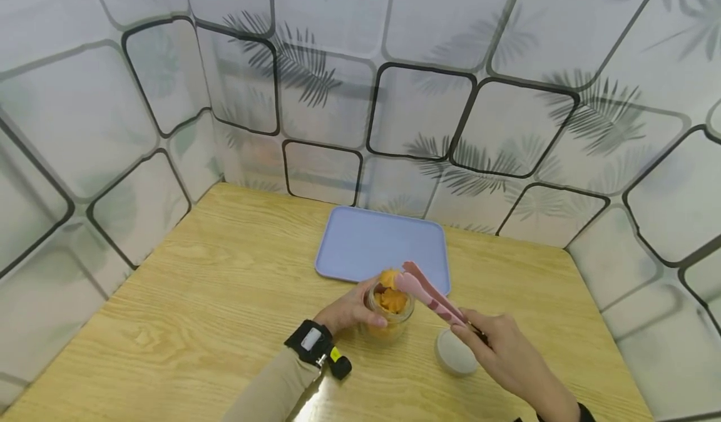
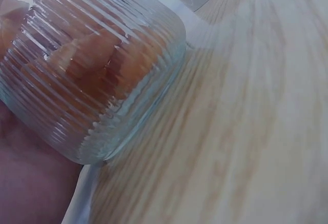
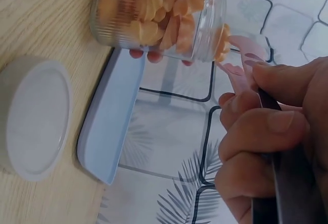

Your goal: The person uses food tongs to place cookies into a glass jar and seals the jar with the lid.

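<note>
My left hand (image 1: 357,309) curls around a ribbed clear glass jar (image 2: 148,85), which stands on the table. Orange, ridged snack pieces (image 3: 154,16) fill much of the jar. In my right hand (image 1: 501,347) I grip pink tongs (image 1: 430,297) by their black handles (image 3: 294,183), thumb on one side and curled fingers on the other. The tong tips are at the jar's mouth, beside an orange piece (image 1: 388,278) at the rim. Whether the tips pinch that piece, I cannot tell.
Behind the jar lies a shallow blue tray (image 1: 383,240) on the wooden table (image 1: 225,284). A round white lidded container or thick lid (image 1: 456,352) sits right of the jar, below my right hand. Patterned curtains (image 1: 327,96) hang around the table's far edge and sides.
</note>
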A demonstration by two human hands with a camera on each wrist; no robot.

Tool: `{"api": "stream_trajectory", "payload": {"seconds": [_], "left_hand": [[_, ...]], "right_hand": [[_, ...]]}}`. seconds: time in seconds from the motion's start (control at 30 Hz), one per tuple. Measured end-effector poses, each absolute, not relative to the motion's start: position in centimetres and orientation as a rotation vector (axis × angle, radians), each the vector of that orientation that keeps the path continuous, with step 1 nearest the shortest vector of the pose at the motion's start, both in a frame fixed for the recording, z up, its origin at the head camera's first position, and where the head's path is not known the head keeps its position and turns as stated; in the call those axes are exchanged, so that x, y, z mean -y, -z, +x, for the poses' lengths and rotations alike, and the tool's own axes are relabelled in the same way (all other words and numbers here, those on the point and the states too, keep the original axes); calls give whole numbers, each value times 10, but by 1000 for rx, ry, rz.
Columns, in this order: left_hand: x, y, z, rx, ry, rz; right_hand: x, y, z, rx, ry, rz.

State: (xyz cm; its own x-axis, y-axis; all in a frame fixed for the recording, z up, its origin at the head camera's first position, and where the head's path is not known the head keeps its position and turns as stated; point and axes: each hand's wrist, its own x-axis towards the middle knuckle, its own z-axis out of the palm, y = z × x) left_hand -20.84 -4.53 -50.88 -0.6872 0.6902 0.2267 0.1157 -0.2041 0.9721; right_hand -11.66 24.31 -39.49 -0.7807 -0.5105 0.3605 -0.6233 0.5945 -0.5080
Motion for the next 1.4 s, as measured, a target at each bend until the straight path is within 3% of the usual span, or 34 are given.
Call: {"api": "stream_trajectory", "payload": {"seconds": [0.83,1.4], "left_hand": [[49,497,-208,-1734,-1873,912],[54,488,-214,-1891,-1716,942]], "right_hand": [[-240,391,-106,2792,-982,948],[-262,406,-108,2830,-1316,388]]}}
